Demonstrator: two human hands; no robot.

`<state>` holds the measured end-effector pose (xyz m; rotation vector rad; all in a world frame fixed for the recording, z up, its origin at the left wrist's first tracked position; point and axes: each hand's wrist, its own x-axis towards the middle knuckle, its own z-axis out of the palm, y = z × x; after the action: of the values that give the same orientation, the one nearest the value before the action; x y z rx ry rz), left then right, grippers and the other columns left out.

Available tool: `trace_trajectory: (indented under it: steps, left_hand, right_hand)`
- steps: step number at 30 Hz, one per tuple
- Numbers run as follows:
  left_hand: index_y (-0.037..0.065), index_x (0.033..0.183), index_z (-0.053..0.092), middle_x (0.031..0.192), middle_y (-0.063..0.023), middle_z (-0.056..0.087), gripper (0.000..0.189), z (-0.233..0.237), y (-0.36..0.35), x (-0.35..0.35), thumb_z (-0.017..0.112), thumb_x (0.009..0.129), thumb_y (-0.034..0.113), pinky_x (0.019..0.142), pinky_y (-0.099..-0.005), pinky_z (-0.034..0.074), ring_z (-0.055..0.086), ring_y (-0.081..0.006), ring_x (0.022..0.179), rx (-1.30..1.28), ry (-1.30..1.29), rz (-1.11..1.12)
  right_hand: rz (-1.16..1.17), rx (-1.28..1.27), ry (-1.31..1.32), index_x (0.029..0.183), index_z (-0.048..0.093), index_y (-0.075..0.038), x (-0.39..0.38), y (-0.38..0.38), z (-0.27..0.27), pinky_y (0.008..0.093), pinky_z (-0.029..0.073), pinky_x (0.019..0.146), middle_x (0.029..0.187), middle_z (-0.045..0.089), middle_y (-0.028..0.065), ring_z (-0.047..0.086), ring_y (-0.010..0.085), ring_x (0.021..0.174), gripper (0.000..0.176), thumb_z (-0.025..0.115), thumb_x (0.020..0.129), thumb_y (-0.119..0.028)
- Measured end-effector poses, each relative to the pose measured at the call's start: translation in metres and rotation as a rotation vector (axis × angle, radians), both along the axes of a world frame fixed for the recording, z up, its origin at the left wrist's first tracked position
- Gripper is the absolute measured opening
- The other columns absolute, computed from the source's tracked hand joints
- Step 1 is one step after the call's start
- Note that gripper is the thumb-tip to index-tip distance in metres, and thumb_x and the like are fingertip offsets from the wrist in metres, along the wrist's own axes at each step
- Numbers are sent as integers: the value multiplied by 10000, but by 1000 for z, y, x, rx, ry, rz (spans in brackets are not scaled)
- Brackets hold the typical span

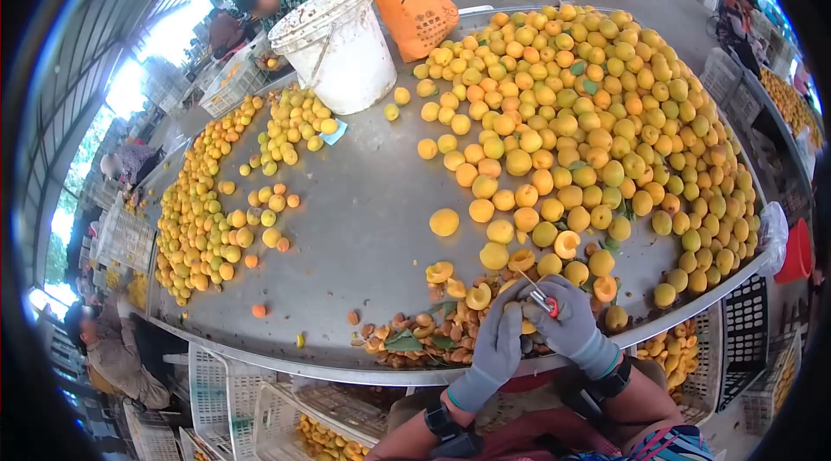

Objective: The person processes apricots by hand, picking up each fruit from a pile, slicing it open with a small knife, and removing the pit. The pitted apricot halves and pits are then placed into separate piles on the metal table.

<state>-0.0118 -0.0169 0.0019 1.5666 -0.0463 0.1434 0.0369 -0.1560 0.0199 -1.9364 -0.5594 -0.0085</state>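
Note:
My right hand [567,318], in a grey glove, is closed around a small red-handled tool [550,303] with a slim metal end pointing up and left. Close beside it, my left hand [497,341], also gloved, has its fingers bent together near the tool. A bit of yellow shows between the two hands, but what the left fingers hold is hidden. Halved apricots [478,296] lie just past the left hand. Brown apricot pits [433,329] are heaped along the table edge to its left. Whole apricots [571,123] form a large pile beyond both hands.
On the metal table [363,201] stand a white bucket [338,50] and an orange bag [415,11]. Smaller apricots [203,210] spread along the left side. Plastic crates [242,392] sit below the near edge. A person [125,348] sits at lower left; another leans in behind the bucket.

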Motion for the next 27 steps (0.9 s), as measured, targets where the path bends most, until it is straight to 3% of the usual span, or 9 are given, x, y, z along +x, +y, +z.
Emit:
trace_trajectory:
  steps: [1,3,7,12,14,16,17,22,27]
  left_hand:
    - [-8,1338,410,1170,-110,563,413,1,-1,0,371,1014,245,815,-259,468,565,-137,947,4,-2,-4]
    - [-35,1326,413,1234,-159,542,405,5,-4,0,368,1010,214,964,-314,404,519,-206,1126,-29,-73,-22]
    - [-47,1319,417,1244,-165,536,397,4,-6,0,378,1006,194,993,-315,382,512,-216,1153,-32,-46,-33]
    - [-51,1324,420,1266,-208,527,408,-15,-6,-3,437,967,147,985,-346,397,519,-286,1181,324,-191,44]
    - [-63,1322,419,1252,-245,531,430,-13,2,-2,469,941,130,969,-373,415,530,-343,1168,482,-151,-28]
    - [-69,1316,423,1220,-263,545,439,-12,3,-1,484,928,128,954,-388,429,546,-374,1137,592,-236,-33]
    - [-69,1316,423,1220,-263,545,439,-10,2,0,484,928,128,954,-388,429,546,-374,1137,557,-219,-61]
    - [-67,1292,449,1129,-240,595,419,12,2,2,497,920,120,919,-393,445,588,-352,1046,350,116,-91]
    - [-50,1219,516,1057,-224,612,378,1,4,9,555,882,115,815,-374,479,612,-337,929,489,-142,-19]
  right_hand:
    - [-4,4,-2,972,621,-20,0,0,0,390,452,651,835,582,152,564,346,752,297,682,797,-252]
    - [-9,67,-37,948,616,-19,0,0,1,394,446,646,812,581,153,563,346,757,280,680,798,-246]
    - [-45,85,-68,928,614,-24,1,1,-3,403,444,632,787,578,152,562,350,732,256,675,799,-237]
    - [-82,125,279,966,637,-16,3,0,-2,395,443,609,771,594,179,560,338,667,265,643,839,-248]
    - [-39,112,314,972,648,-8,9,-2,-3,361,437,589,672,575,117,536,243,612,268,628,876,-258]
    - [-89,323,534,954,659,-17,6,0,-2,297,396,518,590,504,12,456,115,550,266,617,904,-274]
    - [-90,279,667,917,664,-34,6,-3,-2,243,333,460,584,456,-61,407,32,532,268,600,923,-295]
    - [-62,336,819,827,653,-56,9,-4,4,220,284,430,557,428,-80,363,12,493,307,600,922,-342]
    - [-88,340,914,823,655,-50,10,-3,10,229,295,437,549,436,-70,373,24,491,329,610,911,-364]
